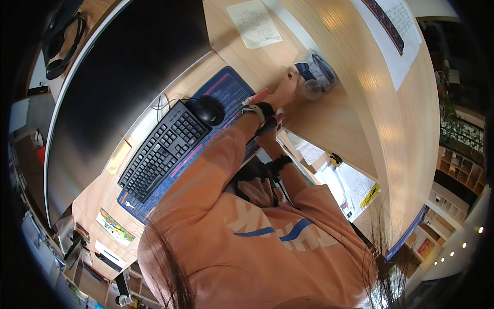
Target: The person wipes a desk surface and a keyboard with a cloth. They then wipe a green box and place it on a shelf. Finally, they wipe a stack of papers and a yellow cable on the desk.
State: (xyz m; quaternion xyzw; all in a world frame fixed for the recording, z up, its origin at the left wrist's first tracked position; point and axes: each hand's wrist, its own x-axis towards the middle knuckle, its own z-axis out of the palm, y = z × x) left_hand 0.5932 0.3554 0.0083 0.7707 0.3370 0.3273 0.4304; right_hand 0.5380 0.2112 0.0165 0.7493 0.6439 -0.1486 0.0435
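Note:
My left hand point(286, 89), blurred, reaches over the wooden desk point(231, 46) with a watch point(254, 111) on its wrist. A small pinkish item point(257, 96) with a whitish end shows against this hand; whether it is gripped is unclear. Just beyond the fingers lie a blue and white plastic packet point(317, 70) and a clear round container point(312, 89). My right hand point(278, 116) is tucked behind the left wrist and mostly hidden, beside a dark object point(266, 127) that I cannot identify. A black band point(279, 165) circles the right wrist.
A black keyboard point(164, 150) and mouse point(208, 110) rest on a blue desk mat point(231, 83). The large dark monitor point(135, 65) stands at the left. A handwritten sheet point(255, 24) lies at the back. Below the desk edge are papers point(339, 183) and a yellow item point(370, 196).

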